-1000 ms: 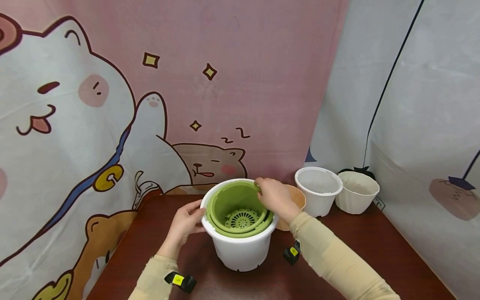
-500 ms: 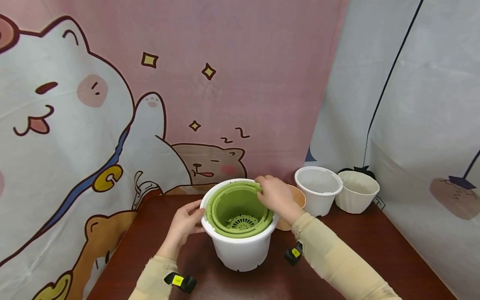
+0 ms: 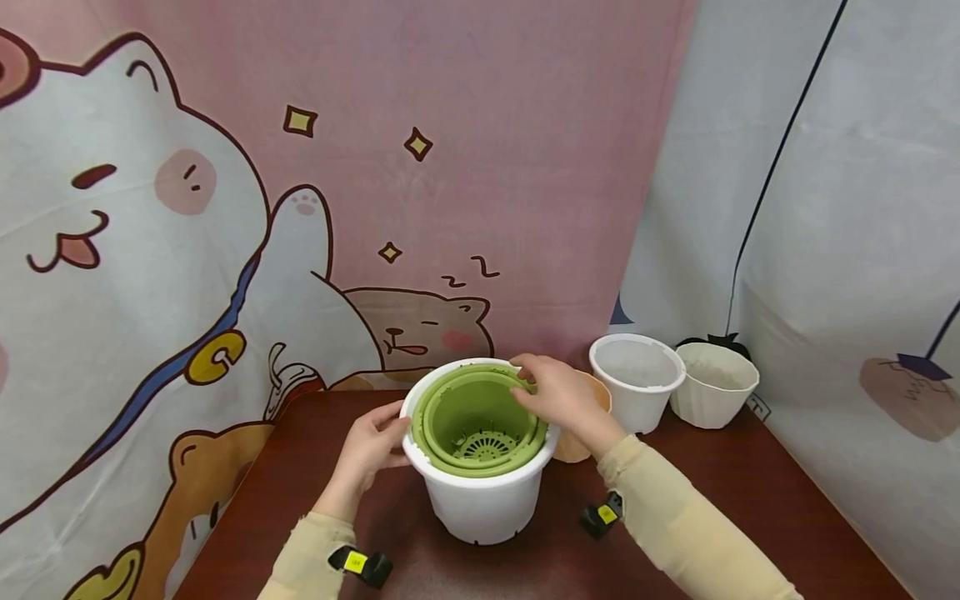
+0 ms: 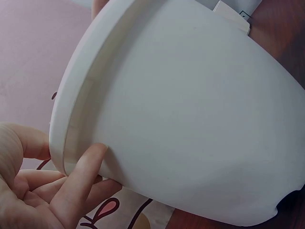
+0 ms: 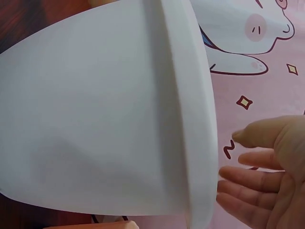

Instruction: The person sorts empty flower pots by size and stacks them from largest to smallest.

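A large white flower pot (image 3: pixel 483 507) stands upright at the middle of the table. Nested inside it are two green pots, one within the other; slots pierce the floor of the inner green pot (image 3: pixel 468 408). My left hand (image 3: pixel 366 450) grips the white pot's rim at its left, thumb on top and fingers below. In the left wrist view, the left fingers (image 4: pixel 78 181) lie under the rim against the wall. Over the right part of the rims is my right hand (image 3: pixel 557 396), its fingers spread and loose. The right wrist view shows that hand's fingers (image 5: pixel 250 179) just beyond the rim, pinching nothing.
An orange pot (image 3: pixel 573 448) stands behind the right hand, partly hidden by it. Farther back at the right are another white pot (image 3: pixel 637 408) and a cream pot (image 3: pixel 712 396). The brown table (image 3: pixel 262 500) meets a printed curtain (image 3: pixel 525 208) behind.
The inner green pot has settled more evenly within the outer green one. My right hand has let go of its rim and drawn slightly rightward, fingers loosened. The left hand keeps its place.
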